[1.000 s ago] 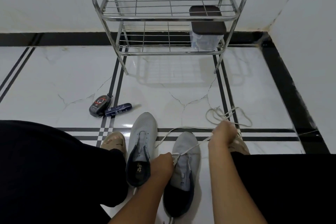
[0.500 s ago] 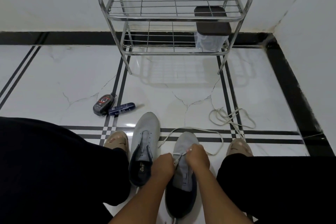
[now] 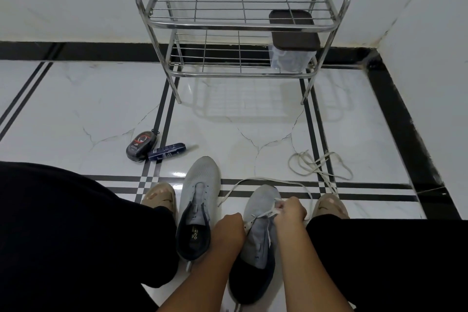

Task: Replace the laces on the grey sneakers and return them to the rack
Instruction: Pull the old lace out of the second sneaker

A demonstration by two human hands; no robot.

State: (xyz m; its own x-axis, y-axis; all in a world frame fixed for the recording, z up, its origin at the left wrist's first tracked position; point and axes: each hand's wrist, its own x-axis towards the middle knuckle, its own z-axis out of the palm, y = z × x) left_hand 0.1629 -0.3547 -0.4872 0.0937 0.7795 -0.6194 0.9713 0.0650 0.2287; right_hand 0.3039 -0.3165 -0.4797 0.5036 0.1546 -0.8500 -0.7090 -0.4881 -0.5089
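Two grey sneakers stand on the tiled floor between my knees. The left sneaker (image 3: 200, 200) has bare eyelets and nobody touches it. On the right sneaker (image 3: 260, 233), my left hand (image 3: 229, 229) grips its left side by the eyelets. My right hand (image 3: 291, 211) pinches a white lace (image 3: 263, 180) at the eyelets; the lace loops out over the floor ahead of the toe. Another loose white lace (image 3: 319, 167) lies in a tangle to the right. The steel shoe rack (image 3: 240, 25) stands against the wall ahead.
A dark-lidded clear box (image 3: 293, 40) sits on the rack's lower shelf at the right. A black polish tin (image 3: 141, 144) and a blue tube (image 3: 167, 151) lie on the floor at left. My slippered feet (image 3: 159, 197) flank the sneakers. A wall closes the right side.
My right hand came back from the far right, where it had pulled the lace taut, to the right sneaker's eyelets. The lace now lies slack in a loop. The left hand stayed put.
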